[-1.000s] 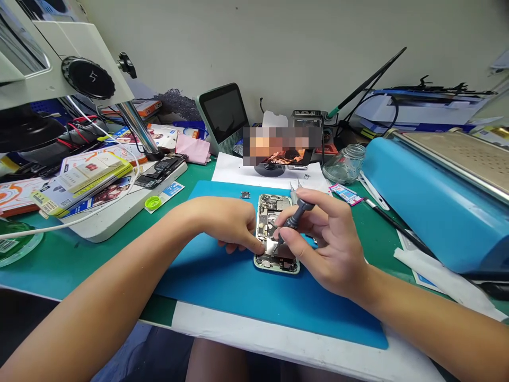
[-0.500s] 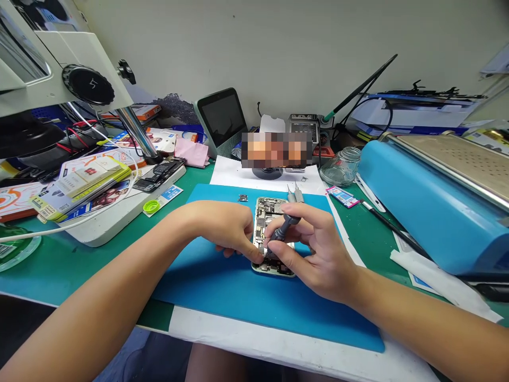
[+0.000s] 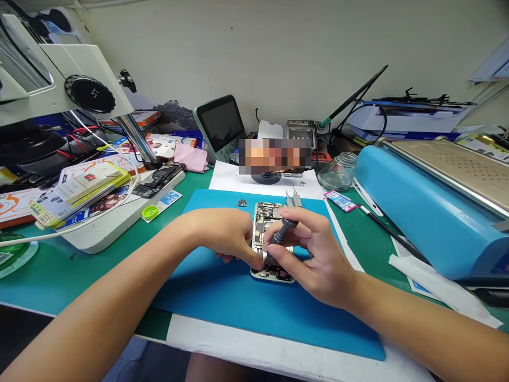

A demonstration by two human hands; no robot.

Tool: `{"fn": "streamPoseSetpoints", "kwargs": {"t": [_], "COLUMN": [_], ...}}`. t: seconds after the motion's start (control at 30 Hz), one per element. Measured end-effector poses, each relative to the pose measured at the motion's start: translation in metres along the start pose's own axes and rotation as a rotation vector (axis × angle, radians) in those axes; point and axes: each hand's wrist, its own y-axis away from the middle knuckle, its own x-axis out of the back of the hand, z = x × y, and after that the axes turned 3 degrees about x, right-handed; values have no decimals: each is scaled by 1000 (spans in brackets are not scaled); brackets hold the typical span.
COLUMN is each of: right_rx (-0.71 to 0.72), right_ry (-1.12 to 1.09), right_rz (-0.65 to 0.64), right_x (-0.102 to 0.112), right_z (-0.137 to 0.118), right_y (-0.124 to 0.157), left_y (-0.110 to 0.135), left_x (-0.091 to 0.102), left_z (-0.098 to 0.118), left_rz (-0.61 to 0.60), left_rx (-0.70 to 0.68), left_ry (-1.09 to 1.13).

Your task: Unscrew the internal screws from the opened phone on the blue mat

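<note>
An opened phone (image 3: 265,218) with its circuit boards exposed lies on a blue work mat (image 3: 222,294). My left hand (image 3: 226,233) rests at the phone's left edge, its fingers curled and pressing on the frame. My right hand (image 3: 314,254) pinches a dark grey screwdriver (image 3: 281,233), whose tip points down into the middle of the phone. Tweezers (image 3: 292,199) lie on the mat just beyond the phone. A small loose part (image 3: 241,202) sits on the mat to the phone's upper left.
A microscope stand (image 3: 119,209) with boxes and a phone on its base fills the left. A blue machine (image 3: 429,201) stands at right. At the back are a small screen (image 3: 220,124), a glass jar (image 3: 340,171) and a soldering iron (image 3: 353,95).
The view has drifted slightly, so everything sits a little lower and to the left. My right hand has shifted the screwdriver a little toward the phone's left side. My left hand stays on the phone.
</note>
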Motion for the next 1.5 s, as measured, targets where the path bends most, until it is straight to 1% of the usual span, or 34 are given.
{"fn": "streamPoseSetpoints", "kwargs": {"t": [0.17, 0.33, 0.47, 0.53, 0.63, 0.67, 0.7, 0.77, 0.8, 0.87, 0.93, 1.0, 1.17, 1.5], "right_rx": [-13, -30, -13, 3, 14, 2, -43, -187, -233, -192, -103, -56, -25, -14], "right_ry": [11, 28, 39, 45, 61, 77, 79, 22, -21, -22, 1, 14, 49, 61], "right_rz": [28, 34, 40, 50, 82, 103, 127, 192, 204, 199, 157, 113, 58, 55], "right_x": [0, 2, 6, 8, 6, 3, 0, -9, -14, -20, -22, -22, -19, -21], "right_z": [-1, -3, -2, -5, -18, -22, -27, -31, -31, -25, -17, -10, -8, -7], "right_y": [-2, -3, -4, -7, -15, -18, -21, -25, -25, -23, -19, -14, -7, -11], "left_y": [0, -2, -3, -3, -2, -2, -2, -2, -2, -2, -3, -4, -5, -6], "left_x": [0, 1, 4, 6, 9, 9, 10, 10, 11, 11, 10, 9, 8, 9], "left_z": [-1, -3, -6, -8, -11, -12, -13, -14, -14, -14, -14, -14, -14, -16], "left_rz": [6, -13, -32, -58, -81, -83, -88, -100, -104, -107, -105, -103, -105, -116], "left_rx": [-3, -11, -22, -33, -50, -55, -58, -64, -64, -64, -64, -66, -66, -85], "left_ry": [13, -3, -15, -19, -29, -33, -36, -38, -37, -33, -29, -23, -18, 5]}}
